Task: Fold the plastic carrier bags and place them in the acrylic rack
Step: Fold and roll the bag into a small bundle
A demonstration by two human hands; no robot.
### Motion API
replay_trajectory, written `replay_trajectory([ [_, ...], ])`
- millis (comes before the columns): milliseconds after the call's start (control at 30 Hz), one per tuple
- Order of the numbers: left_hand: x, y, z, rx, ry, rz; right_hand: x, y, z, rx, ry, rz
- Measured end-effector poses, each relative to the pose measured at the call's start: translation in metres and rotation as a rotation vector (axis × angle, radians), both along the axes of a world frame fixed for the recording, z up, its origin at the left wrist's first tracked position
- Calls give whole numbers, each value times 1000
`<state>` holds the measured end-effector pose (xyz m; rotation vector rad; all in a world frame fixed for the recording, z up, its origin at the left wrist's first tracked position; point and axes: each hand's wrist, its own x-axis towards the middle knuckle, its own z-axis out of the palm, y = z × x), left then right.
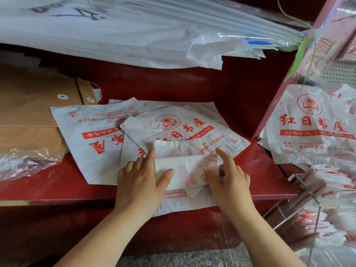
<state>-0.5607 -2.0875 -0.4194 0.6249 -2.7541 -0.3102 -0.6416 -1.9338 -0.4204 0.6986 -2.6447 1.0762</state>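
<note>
Half-folded bag (185, 166) lay on top of the pile of flat bags (96, 139) spread over the red worktop (265, 170), near its front edge. The bag was white with red print, rolled into a narrow band, with one layer still flat behind the fold.

Left hand (138, 180) rested on the band's left end. Its fingers (151, 154) were straight and close together, lying flat on the plastic, with the thumb laid across the top of the fold.

Right hand (231, 180) was at the band's right end. The thumb was on top and the index finger straight, pointing away from the person. The other fingers were tucked behind the end of the fold, pinching it against the thumb (how far under they reached could not be told).

Acrylic rack (313, 197) stood off the worktop's right corner, with folded bags (333, 182) stacked in its upper tier and more in the tier below. Hanging bag (312, 122) of the same print was above the rack. Brown envelopes (28, 116) lay at the left of the worktop, touching the flat bags. Large white sheets (115, 35) overhung from above.
</note>
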Motion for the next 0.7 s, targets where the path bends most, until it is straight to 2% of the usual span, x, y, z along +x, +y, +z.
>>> replay_trajectory([
  [167, -3, 0, -2, -27, -84, 9, 3, 0, 0, 236, 76, -87],
  [267, -2, 0, -1, -36, -63, -91, -1, 4, 1, 367, 65, -50],
  [367, 6, 2, -1, -106, 54, -285, -6, 8, 1, 365, 67, 55],
  [433, 7, -1, -5, -14, -4, -359, -8, 12, 3, 355, 63, 176],
  [633, 10, -10, -9, -57, 141, -413, -12, 21, 5, 344, 69, 335],
  [700, 13, -10, -7, 70, 181, -430, -11, 24, 9, 284, 31, 359],
])
